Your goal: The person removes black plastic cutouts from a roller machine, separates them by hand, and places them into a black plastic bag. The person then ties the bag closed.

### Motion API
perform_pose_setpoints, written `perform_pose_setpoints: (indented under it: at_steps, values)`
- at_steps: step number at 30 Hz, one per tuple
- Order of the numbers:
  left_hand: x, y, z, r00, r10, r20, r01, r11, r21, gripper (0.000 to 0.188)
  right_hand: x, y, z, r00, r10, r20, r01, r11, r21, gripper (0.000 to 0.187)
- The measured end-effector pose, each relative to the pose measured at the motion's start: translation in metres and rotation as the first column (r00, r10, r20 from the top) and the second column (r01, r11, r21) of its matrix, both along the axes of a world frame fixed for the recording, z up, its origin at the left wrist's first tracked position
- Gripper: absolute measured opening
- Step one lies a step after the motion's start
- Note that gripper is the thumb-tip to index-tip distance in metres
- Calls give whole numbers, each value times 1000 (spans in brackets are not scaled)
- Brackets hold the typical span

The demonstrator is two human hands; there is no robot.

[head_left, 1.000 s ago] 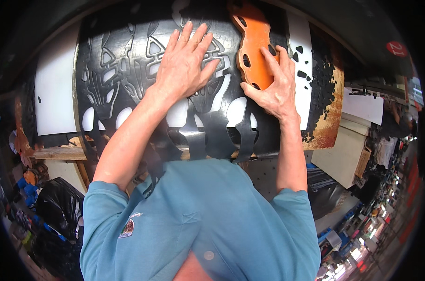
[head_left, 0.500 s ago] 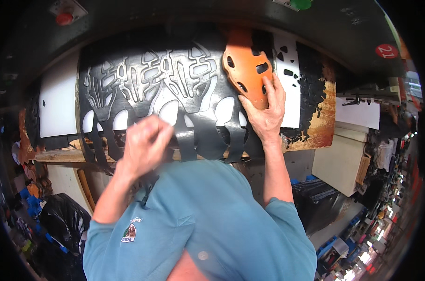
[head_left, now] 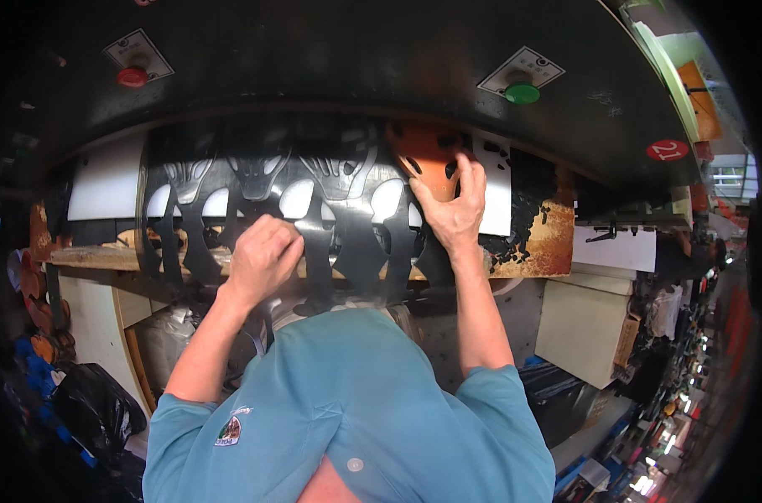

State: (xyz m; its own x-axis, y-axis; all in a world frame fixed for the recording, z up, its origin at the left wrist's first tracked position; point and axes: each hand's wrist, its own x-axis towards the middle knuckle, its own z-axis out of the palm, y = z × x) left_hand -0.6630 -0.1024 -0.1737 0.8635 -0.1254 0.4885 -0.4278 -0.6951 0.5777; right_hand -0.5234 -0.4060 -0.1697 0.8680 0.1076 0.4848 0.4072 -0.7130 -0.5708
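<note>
A black sheet [head_left: 317,243], perforated with rows of cut-out shapes, lies on the work surface, its ragged near edge overhanging the front. My right hand [head_left: 456,210] grips an orange cutting die [head_left: 434,170] at the sheet's right end. The thumb rests at the die's left side, the fingers at its right; its far part is in shadow beneath the dark machine front. My left hand [head_left: 266,258] is at the sheet's near edge, left of the middle. Its fingers are curled together, and whatever is in them is hidden.
Above the work surface spans the dark machine front [head_left: 330,63], bearing a red button [head_left: 132,76] and a green button [head_left: 522,92]. White boards [head_left: 106,186] show beside the sheet. A worn wooden edge [head_left: 91,257] runs along the front. A pale cabinet [head_left: 584,327] stands at right.
The view has shifted, so more of the machine front shows and covers the sheet's far part. My right hand remains on the cutting die. My left hand, blurred before, is now sharp.
</note>
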Motion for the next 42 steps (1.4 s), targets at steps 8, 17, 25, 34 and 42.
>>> perform_pose_setpoints:
  at_steps: [8, 17, 25, 34, 42]
  values:
    - [-1, 2, 13, 995, 59, 77, -59, 998, 3, 17, -7, 9, 126, 877, 122, 464, -254, 939, 232, 10]
    - [39, 32, 119, 995, 14, 94, -24, 994, 110, 15, -48, -8, 177, 971, -181, 153, 147, 966, 211, 9]
    - [34, -19, 136, 996, 71, -57, -64, 990, 125, 27, -59, -74, 103, 937, -266, 228, 297, 948, -115, 14]
    - [-78, 43, 94, 994, 95, -50, -84, 978, 190, 30, -162, -10, 57, 944, -252, 211, 277, 956, -101, 18]
    - [-67, 61, -8, 997, 77, 24, -79, 988, 131, 32, -161, -6, -28, 952, -216, 218, 229, 973, -35, 18]
